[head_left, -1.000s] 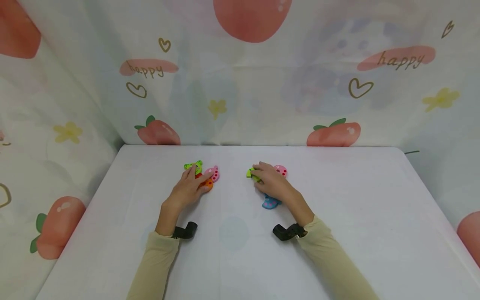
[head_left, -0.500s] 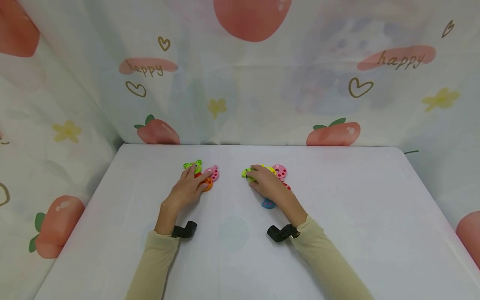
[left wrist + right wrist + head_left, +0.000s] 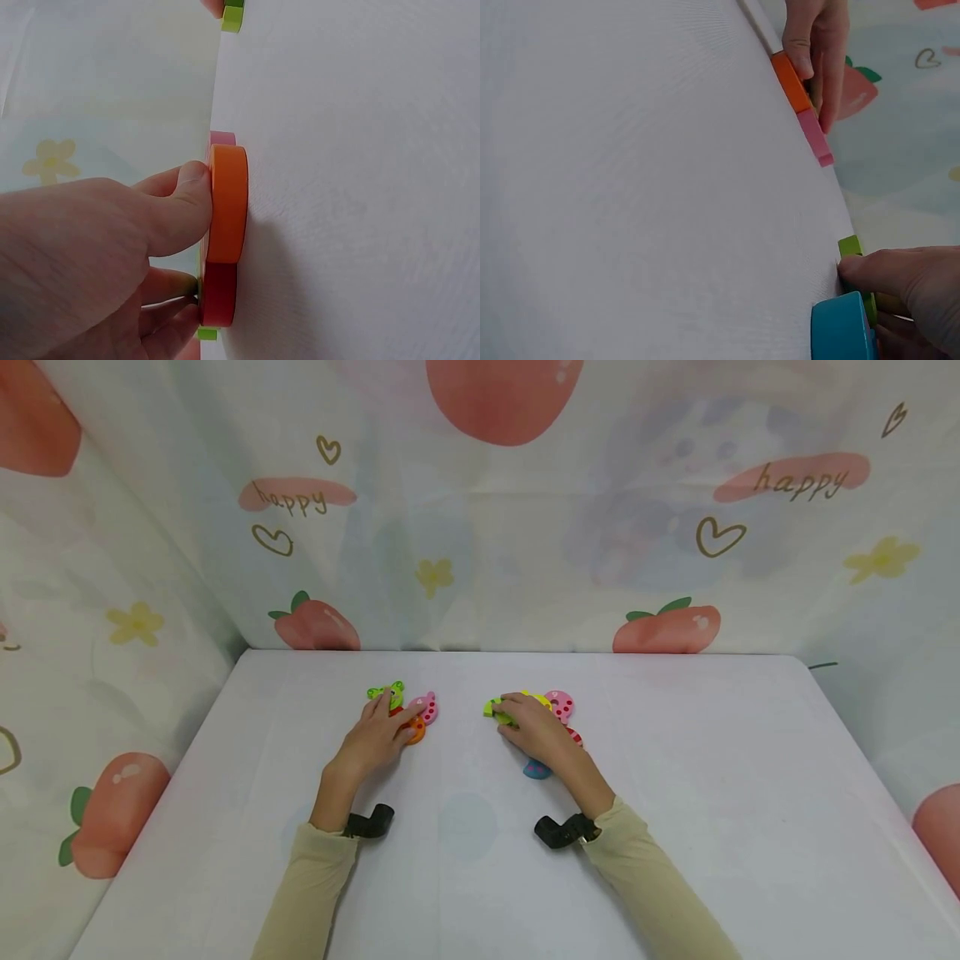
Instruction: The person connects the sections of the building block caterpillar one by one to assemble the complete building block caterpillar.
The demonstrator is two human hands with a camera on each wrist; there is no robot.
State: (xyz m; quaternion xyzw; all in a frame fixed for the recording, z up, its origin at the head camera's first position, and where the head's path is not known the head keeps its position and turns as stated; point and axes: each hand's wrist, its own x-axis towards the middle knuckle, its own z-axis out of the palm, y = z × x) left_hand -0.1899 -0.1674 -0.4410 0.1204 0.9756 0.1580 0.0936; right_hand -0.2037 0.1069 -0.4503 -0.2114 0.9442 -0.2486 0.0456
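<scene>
My left hand (image 3: 367, 742) rests over a group of chunky puzzle pieces, its fingers spread across them. In that group are a green piece (image 3: 397, 693) with an eye, a dotted pink piece (image 3: 430, 706), a dotted orange piece (image 3: 417, 732) and a red piece (image 3: 219, 296). The left thumb touches the orange piece's upper side. My right hand (image 3: 542, 728) holds a green piece (image 3: 491, 707) between thumb and fingers, partly hidden under them. Around this hand lie a yellow piece (image 3: 542, 699), a dotted pink piece (image 3: 562, 703), a red piece (image 3: 576, 737) and a blue piece (image 3: 841, 330).
Both groups lie on a white-covered table (image 3: 450, 893), toward its far edge. A printed curtain (image 3: 480, 543) hangs behind and at the sides. A black wrist camera (image 3: 371, 821) sits on the left wrist and another camera (image 3: 562, 831) on the right.
My right hand has shifted left with the green piece, uncovering more of the yellow and red pieces. The left hand has stayed in place over its group.
</scene>
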